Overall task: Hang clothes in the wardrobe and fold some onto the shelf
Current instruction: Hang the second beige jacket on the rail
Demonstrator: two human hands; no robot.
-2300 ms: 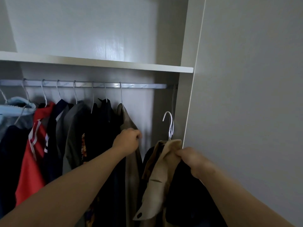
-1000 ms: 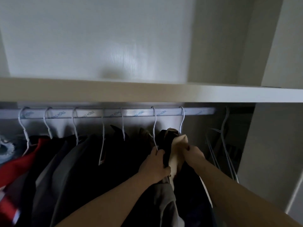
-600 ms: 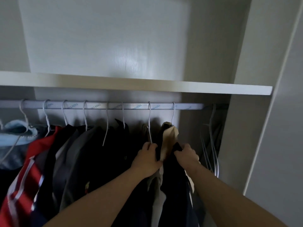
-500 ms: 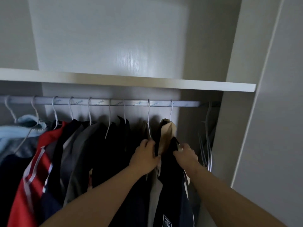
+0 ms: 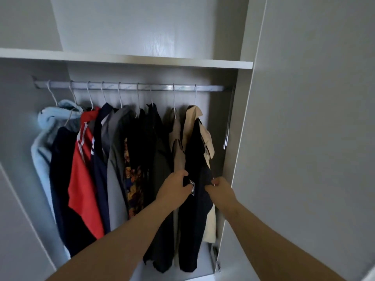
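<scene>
A dark navy and beige jacket (image 5: 195,157) hangs from a white hanger at the right end of the wardrobe rail (image 5: 129,86). My left hand (image 5: 175,187) holds the jacket's dark front at its left edge, thumb beside a small white label. My right hand (image 5: 220,189) pinches the dark fabric at the right edge, level with the left hand. A taupe garment (image 5: 176,142) hangs just left of the jacket.
Several more garments fill the rail: pale blue fleece (image 5: 43,136), red top (image 5: 84,169), grey shirt (image 5: 117,165), dark clothes. White shelf (image 5: 125,58) runs above the rail. Spare hangers (image 5: 228,122) hang by the right side panel. A closed door (image 5: 312,118) stands right.
The jacket went from my hands onto the rail. Both hands slid down from its collar to mid-chest, and my view pulled back and lower.
</scene>
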